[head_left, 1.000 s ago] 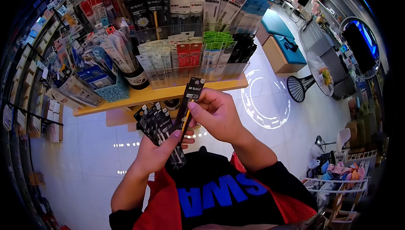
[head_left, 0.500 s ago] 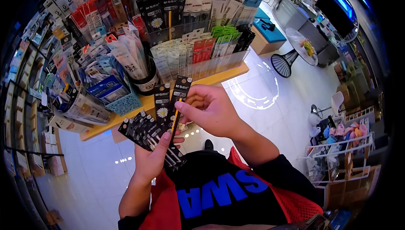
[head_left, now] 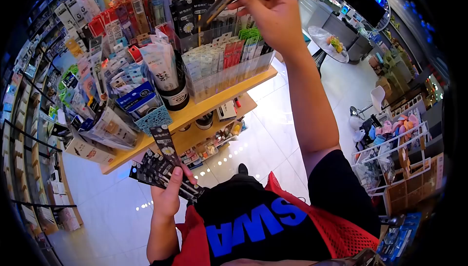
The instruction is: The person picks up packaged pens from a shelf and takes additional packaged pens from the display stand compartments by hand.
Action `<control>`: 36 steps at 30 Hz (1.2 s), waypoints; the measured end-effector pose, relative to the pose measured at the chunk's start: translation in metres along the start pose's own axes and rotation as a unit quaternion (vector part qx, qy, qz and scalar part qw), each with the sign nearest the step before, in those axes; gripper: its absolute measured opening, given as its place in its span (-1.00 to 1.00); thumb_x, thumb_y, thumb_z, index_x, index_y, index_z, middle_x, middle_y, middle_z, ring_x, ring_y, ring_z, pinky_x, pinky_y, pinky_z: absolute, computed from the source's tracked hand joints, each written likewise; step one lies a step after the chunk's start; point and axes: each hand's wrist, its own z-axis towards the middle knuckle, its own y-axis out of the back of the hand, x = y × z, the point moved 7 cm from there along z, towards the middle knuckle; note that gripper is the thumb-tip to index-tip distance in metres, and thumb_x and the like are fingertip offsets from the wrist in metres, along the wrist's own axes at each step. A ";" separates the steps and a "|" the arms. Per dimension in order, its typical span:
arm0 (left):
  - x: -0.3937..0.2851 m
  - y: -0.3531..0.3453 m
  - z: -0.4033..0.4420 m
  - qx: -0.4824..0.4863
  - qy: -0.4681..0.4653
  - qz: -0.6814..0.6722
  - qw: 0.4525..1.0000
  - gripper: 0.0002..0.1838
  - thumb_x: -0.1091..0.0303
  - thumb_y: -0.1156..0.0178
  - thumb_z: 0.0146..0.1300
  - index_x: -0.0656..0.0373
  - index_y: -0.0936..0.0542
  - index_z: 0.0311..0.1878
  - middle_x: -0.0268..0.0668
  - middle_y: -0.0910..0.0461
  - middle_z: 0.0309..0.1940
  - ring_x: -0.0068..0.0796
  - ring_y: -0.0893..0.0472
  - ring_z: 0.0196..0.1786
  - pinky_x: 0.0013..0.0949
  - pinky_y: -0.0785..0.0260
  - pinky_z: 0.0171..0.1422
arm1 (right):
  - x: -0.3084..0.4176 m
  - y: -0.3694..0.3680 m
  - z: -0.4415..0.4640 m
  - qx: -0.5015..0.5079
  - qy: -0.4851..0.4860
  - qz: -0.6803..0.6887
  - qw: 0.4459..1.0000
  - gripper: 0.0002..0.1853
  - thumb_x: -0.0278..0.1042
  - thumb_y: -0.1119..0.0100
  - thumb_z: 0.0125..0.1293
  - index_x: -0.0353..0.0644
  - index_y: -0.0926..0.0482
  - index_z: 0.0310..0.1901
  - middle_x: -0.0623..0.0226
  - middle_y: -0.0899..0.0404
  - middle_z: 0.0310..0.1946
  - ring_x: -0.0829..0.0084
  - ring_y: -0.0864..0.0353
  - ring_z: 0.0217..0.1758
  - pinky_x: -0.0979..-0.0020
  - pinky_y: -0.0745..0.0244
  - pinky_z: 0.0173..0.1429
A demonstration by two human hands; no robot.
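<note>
My left hand (head_left: 167, 197), low in front of my body, is closed around a fanned bundle of slim black pen refill packets (head_left: 151, 169). One packet with a white daisy (head_left: 167, 150) sticks up above the others. Raised at the top of the view, my right hand (head_left: 274, 16) pinches a single black refill packet (head_left: 225, 1) with a yellow strip. It is tilted over the clear acrylic rack (head_left: 229, 78), in front of similar black daisy packets (head_left: 187, 17). Whether it touches those packets I cannot tell.
The rack stands on a wooden shelf (head_left: 209, 101) with white, red and green packets. Left of it are a black pen cup (head_left: 174, 98), a blue basket (head_left: 155, 119) and crowded stationery. A round table (head_left: 329, 44) and a white wire rack (head_left: 390, 151) stand to the right.
My right hand has taken one refill packet from beside the left hand's bundle up to the rack. The left hand keeps the bundle, slightly lower and further left.
</note>
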 end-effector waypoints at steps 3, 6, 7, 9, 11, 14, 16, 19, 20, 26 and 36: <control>0.006 0.006 -0.010 0.008 0.023 0.001 1.000 -0.73 0.27 -0.15 0.54 0.26 -0.45 0.10 -0.24 -0.60 -0.28 -0.37 -0.67 -0.30 -0.28 -0.57 -0.13 | -0.011 -0.020 0.010 0.049 -0.016 -0.034 0.998 -0.81 -0.37 -0.31 0.45 -0.32 -0.63 -0.04 0.26 -0.75 -0.21 0.48 -0.80 -0.21 0.47 -0.68 -0.16; 0.005 0.007 -0.018 0.035 0.033 -0.003 0.999 -0.79 0.29 -0.11 0.57 0.25 -0.50 0.05 -0.25 -0.63 -0.30 -0.40 -0.68 -0.25 -0.31 -0.56 -0.11 | -0.021 -0.039 0.014 0.081 -0.041 -0.130 0.987 -0.77 -0.32 -0.36 0.41 -0.33 -0.65 -0.07 0.31 -0.75 -0.31 0.57 -0.77 -0.26 0.51 -0.62 -0.21; 0.004 0.006 -0.020 0.040 0.036 -0.008 0.999 -0.81 0.30 -0.09 0.58 0.24 -0.53 0.03 -0.26 -0.64 -0.31 -0.42 -0.67 -0.24 -0.34 -0.55 -0.10 | -0.021 -0.044 0.015 0.093 -0.054 -0.169 0.980 -0.77 -0.31 -0.36 0.41 -0.33 -0.66 -0.10 0.33 -0.75 -0.33 0.60 -0.76 -0.27 0.52 -0.60 -0.23; 0.004 0.009 -0.024 0.035 0.031 -0.011 0.999 -0.81 0.31 -0.08 0.58 0.23 -0.52 0.06 -0.27 -0.63 -0.29 -0.42 -0.67 -0.24 -0.34 -0.55 -0.11 | -0.018 -0.052 0.013 0.104 -0.061 -0.261 0.958 -0.73 -0.28 -0.42 0.32 -0.35 -0.69 -0.14 0.23 -0.72 -0.43 0.47 -0.72 -0.38 0.42 -0.56 -0.26; 0.004 0.012 -0.027 0.033 0.031 -0.013 0.999 -0.80 0.31 -0.09 0.58 0.23 -0.50 0.07 -0.27 -0.63 -0.29 -0.42 -0.67 -0.24 -0.34 -0.55 -0.10 | -0.019 -0.057 0.013 0.124 -0.060 -0.346 0.928 -0.72 -0.28 -0.43 0.29 -0.36 -0.72 -0.15 0.10 -0.73 -0.41 0.24 -0.74 -0.40 0.31 -0.61 -0.21; 0.004 0.016 -0.032 0.026 0.034 -0.027 0.999 -0.79 0.31 -0.11 0.57 0.24 -0.49 0.09 -0.26 -0.63 -0.28 -0.41 -0.67 -0.24 -0.33 -0.55 -0.11 | -0.007 -0.060 0.005 0.073 -0.079 -0.350 0.930 -0.75 -0.26 -0.39 0.28 -0.29 -0.69 -0.17 0.04 -0.73 -0.34 0.05 -0.73 -0.27 0.18 -0.61 -0.13; 0.002 0.018 -0.034 0.027 0.030 -0.026 0.999 -0.78 0.31 -0.12 0.56 0.24 -0.49 0.10 -0.26 -0.63 -0.28 -0.41 -0.67 -0.24 -0.33 -0.55 -0.10 | -0.004 -0.062 0.004 0.058 -0.068 -0.370 0.925 -0.75 -0.26 -0.37 0.29 -0.26 -0.67 -0.14 0.04 -0.73 -0.30 0.02 -0.73 -0.23 0.14 -0.62 -0.09; 0.001 0.022 -0.038 0.022 0.032 -0.030 0.999 -0.77 0.31 -0.14 0.55 0.25 -0.49 0.09 -0.26 -0.63 -0.28 -0.41 -0.67 -0.25 -0.32 -0.55 -0.10 | -0.011 -0.065 -0.001 0.065 -0.005 -0.433 0.899 -0.70 -0.24 -0.35 0.30 -0.22 -0.62 -0.03 0.04 -0.73 -0.27 -0.02 -0.73 -0.21 0.08 -0.61 -0.07; 0.001 0.023 -0.039 0.021 0.034 -0.033 0.999 -0.77 0.31 -0.14 0.55 0.25 -0.49 0.09 -0.26 -0.64 -0.28 -0.40 -0.68 -0.25 -0.32 -0.54 -0.10 | -0.018 -0.064 -0.002 0.065 0.010 -0.442 0.895 -0.68 -0.23 -0.35 0.31 -0.21 -0.60 0.00 0.04 -0.73 -0.26 -0.03 -0.73 -0.21 0.06 -0.61 -0.07; 0.001 0.025 -0.042 0.029 0.025 -0.037 0.999 -0.77 0.31 -0.13 0.55 0.26 -0.51 0.09 -0.24 -0.66 -0.25 -0.38 -0.70 -0.21 -0.32 -0.56 -0.07 | 0.048 -0.060 -0.037 -0.038 -0.057 -0.406 0.911 -0.56 -0.08 -0.36 0.30 -0.17 -0.58 0.10 0.15 -0.71 -0.32 0.07 -0.73 -0.27 0.10 -0.61 -0.10; -0.011 0.004 -0.033 0.067 0.023 -0.050 0.996 -0.71 0.32 -0.09 0.57 0.31 -0.47 0.19 -0.13 -0.68 -0.13 -0.30 -0.75 -0.20 -0.29 -0.63 -0.05 | 0.063 -0.187 -0.186 0.328 -0.212 0.114 0.914 -0.76 -0.27 -0.40 0.38 -0.30 -0.67 -0.15 0.32 -0.58 -0.47 0.48 -0.63 -0.41 0.43 -0.48 -0.34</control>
